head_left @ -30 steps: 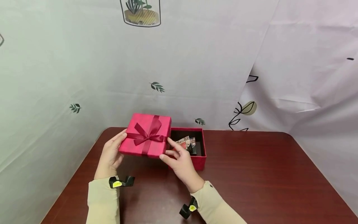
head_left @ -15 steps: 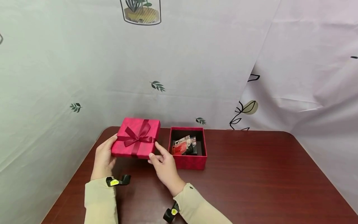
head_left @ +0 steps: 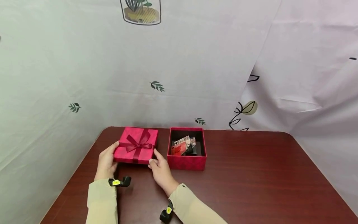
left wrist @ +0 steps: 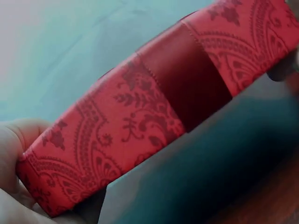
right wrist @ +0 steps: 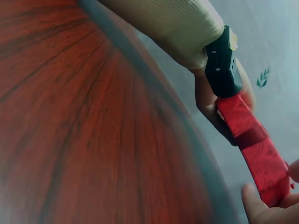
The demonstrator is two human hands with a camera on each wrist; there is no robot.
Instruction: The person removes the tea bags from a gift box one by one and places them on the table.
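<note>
A crimson gift box lid [head_left: 124, 154] with a dark red ribbon bow lies between my two hands, low over the table's left part. My left hand [head_left: 107, 161] grips its left edge; my right hand [head_left: 161, 171] pinches its front right corner. In the left wrist view, the patterned side of the lid [left wrist: 126, 112] shows a ribbon band, with shadow beneath. The right wrist view has the lid [right wrist: 266, 170] end-on between both hands. Just right of it, the matching box base [head_left: 186, 163] stands uncovered, with a red card [head_left: 179, 148] and other small printed pieces inside.
The dark reddish-brown table [head_left: 251, 174] extends to the right of the box. Behind it hangs a pale curtain [head_left: 195, 62] with leaf prints. Each wrist carries a small black camera, such as the left one [head_left: 120, 182].
Both hands have carried the lid left, off from over the base, then lowered it toward the table. More of the base's contents shows now. The base has stayed put.
</note>
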